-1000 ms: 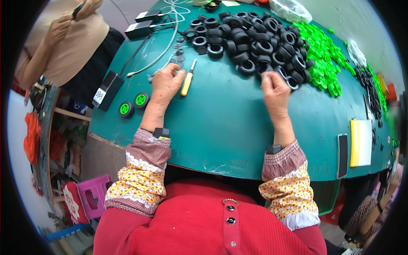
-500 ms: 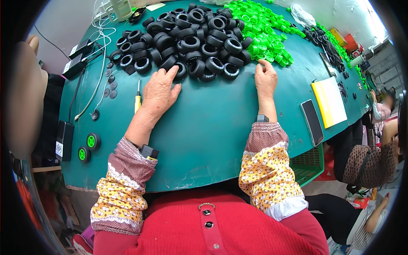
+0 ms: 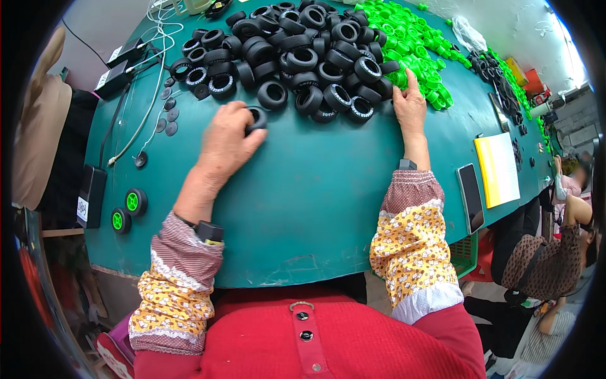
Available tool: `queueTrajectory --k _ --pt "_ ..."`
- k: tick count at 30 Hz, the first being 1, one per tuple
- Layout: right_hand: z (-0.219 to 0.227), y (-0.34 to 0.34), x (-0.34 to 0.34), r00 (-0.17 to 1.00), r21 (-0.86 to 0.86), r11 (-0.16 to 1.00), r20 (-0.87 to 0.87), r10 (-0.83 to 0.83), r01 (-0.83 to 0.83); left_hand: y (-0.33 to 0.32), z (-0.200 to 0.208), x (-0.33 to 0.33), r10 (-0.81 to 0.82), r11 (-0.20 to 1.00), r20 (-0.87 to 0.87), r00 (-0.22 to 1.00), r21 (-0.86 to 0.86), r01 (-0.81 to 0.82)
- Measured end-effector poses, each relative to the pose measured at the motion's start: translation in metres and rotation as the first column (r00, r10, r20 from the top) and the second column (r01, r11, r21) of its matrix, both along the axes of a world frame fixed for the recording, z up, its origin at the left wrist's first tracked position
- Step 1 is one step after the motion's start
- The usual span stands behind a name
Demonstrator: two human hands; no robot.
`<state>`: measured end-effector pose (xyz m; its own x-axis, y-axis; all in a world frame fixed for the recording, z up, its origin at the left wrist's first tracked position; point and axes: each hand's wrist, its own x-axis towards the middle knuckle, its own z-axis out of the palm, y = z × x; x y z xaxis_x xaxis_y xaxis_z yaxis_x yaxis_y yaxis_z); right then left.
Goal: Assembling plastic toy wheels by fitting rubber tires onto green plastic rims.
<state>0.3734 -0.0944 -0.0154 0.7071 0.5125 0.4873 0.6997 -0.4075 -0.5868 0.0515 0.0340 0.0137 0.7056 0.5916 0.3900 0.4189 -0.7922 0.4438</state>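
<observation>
My left hand (image 3: 226, 142) is closed on a black toy tyre (image 3: 256, 120), just in front of the big heap of black tyres (image 3: 303, 59). Another loose tyre (image 3: 273, 95) lies beside it at the heap's near edge. Over on the right, my right hand (image 3: 411, 108) reaches to the near edge of a pile of bright green wheel hubs (image 3: 404, 44). Its index finger is stretched out onto the hubs and the thumb stands apart. The other right-hand fingers are partly hidden.
Two wheels with green hubs (image 3: 136, 203) rest at the table's left, near a black box (image 3: 93, 197). Small black discs (image 3: 170, 114) and white cables (image 3: 153, 95) lie behind them. A phone (image 3: 470, 198) and a yellow-edged paper stack (image 3: 497, 169) are right. Other people sit beyond.
My left hand has drawn a tyre from the heap toward me. My right hand has moved forward to the green hubs. The yellow-handled screwdriver beside my left wrist is now out of sight.
</observation>
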Motion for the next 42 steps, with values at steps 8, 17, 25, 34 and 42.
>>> queueTrajectory --k 8,17,25,34,42 --pt "-0.004 -0.005 0.016 0.999 0.081 0.996 -0.040 -0.019 0.022 -0.014 0.020 -0.035 0.150 0.983 0.246 0.958 -0.138 -0.119" --pt "0.041 -0.014 -0.105 0.435 0.562 0.760 -0.624 0.649 -0.326 -0.054 0.003 -0.028 0.423 -0.038 0.484 0.766 -0.835 0.548" --pt "0.042 0.000 -0.198 0.548 -0.136 0.634 -0.658 0.516 -0.761 -0.029 -0.003 -0.034 0.513 0.041 0.509 0.691 -0.819 0.573" --pt "0.034 0.003 -0.203 0.680 -0.143 0.702 -0.437 0.588 -0.698 -0.026 -0.010 -0.032 0.533 0.060 0.478 0.698 -0.844 0.533" --pt "0.027 0.020 -0.203 0.782 -0.395 0.710 -0.035 0.623 -0.583 -0.023 -0.011 -0.027 0.515 0.093 0.525 0.678 -0.820 0.565"
